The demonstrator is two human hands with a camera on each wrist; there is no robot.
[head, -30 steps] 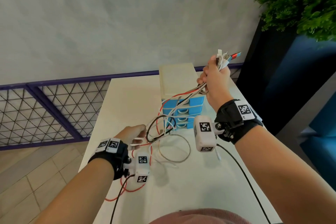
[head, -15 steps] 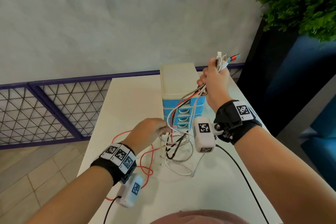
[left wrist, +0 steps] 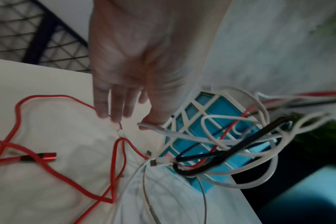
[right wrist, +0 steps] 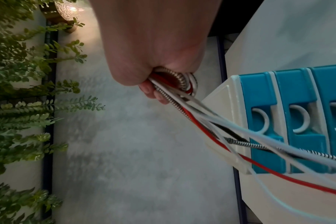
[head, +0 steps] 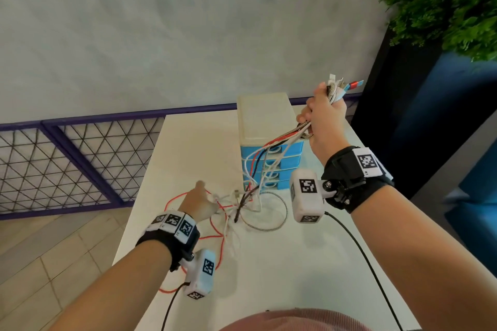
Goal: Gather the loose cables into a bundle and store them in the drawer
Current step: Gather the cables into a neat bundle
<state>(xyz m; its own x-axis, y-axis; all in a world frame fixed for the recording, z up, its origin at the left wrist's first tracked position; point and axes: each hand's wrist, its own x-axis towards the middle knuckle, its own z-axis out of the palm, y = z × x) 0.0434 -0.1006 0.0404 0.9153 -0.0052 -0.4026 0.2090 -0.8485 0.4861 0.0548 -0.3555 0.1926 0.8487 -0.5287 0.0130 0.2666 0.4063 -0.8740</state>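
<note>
My right hand [head: 322, 113] is raised above the drawer unit [head: 263, 115] and grips the plug ends of several cables [head: 341, 86]: white, red, black and metal-braided. Their strands [head: 262, 166] hang down across the blue drawer fronts to a tangle on the table. My left hand [head: 199, 199] hovers low over the table beside that tangle, fingers straight, holding nothing. In the left wrist view its fingertips [left wrist: 113, 116] are at a loop of the red cable [left wrist: 115, 159], and its thumb touches a white plug [left wrist: 153, 127]. The right wrist view shows the fist [right wrist: 155, 63] round the cables [right wrist: 197, 112].
The white table [head: 282, 263] ends close to my left hand at its left edge. A purple mesh railing [head: 67, 164] stands beyond that edge. A plant [head: 443, 2] on a dark planter is at the right. All four blue drawers [right wrist: 259, 106] look closed.
My left hand, which held the hanging strands half a second ago, has let them go and dropped toward the table with fingers straight. The right hand has stayed up with the plug ends.
</note>
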